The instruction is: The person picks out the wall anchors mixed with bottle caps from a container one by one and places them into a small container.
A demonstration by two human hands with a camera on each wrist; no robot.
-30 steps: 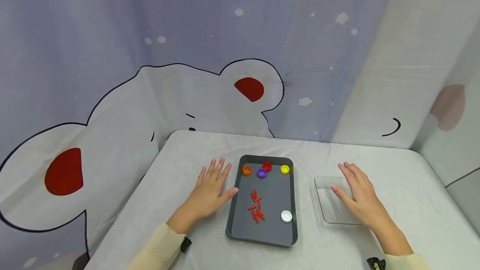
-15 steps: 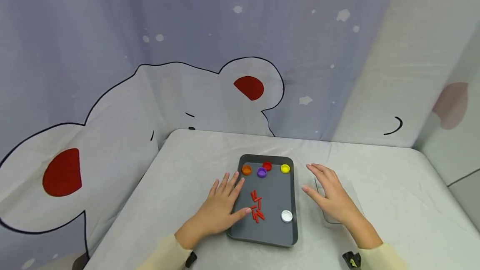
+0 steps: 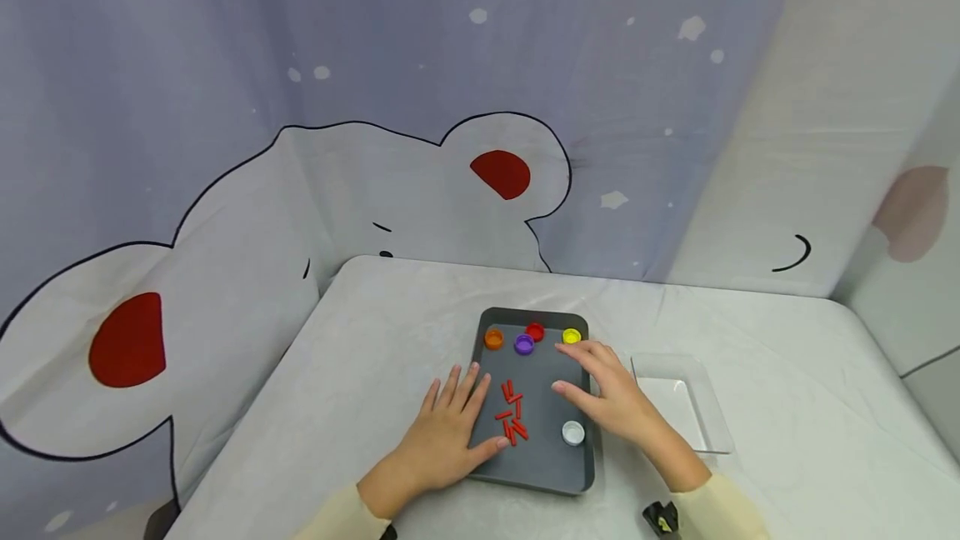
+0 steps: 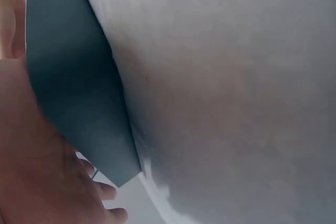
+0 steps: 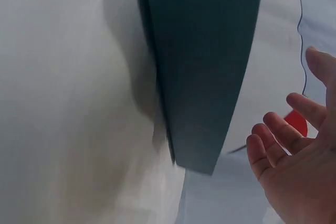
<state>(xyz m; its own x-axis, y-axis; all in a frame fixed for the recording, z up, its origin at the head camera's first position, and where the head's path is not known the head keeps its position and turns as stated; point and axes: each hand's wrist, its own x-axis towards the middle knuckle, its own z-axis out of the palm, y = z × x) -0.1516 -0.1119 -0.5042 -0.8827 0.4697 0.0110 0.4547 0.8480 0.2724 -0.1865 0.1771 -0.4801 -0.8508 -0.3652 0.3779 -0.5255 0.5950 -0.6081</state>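
A dark grey rectangular tray [image 3: 542, 461] lies on the white-covered table. My left hand [image 3: 442, 444] is over its left edge, fingers spread straight and thumb close to several small red sticks [image 3: 518, 410]. Over the right edge hovers my right hand [image 3: 618, 398], holding nothing, fingers loosely extended toward the tray's middle. Orange [image 3: 493, 339], purple [image 3: 524, 345], red [image 3: 535, 332] and yellow [image 3: 572, 336] round caps sit along the tray's far end. A white cap [image 3: 573, 433] lies near right. Both wrist views show the tray's outer side wall [image 4: 79, 77] beside the hand.
A clear, shallow rectangular box [image 3: 708, 407] stands to the right of the tray, partly behind the right forearm. White cloth [image 3: 390, 323] covers the table, and a printed curtain [image 3: 375, 40] hangs behind it.
My right hand has swept left from over the clear box to the tray's right edge. My left hand has moved right and nearer, onto the tray's left side. The caps and sticks stay put.
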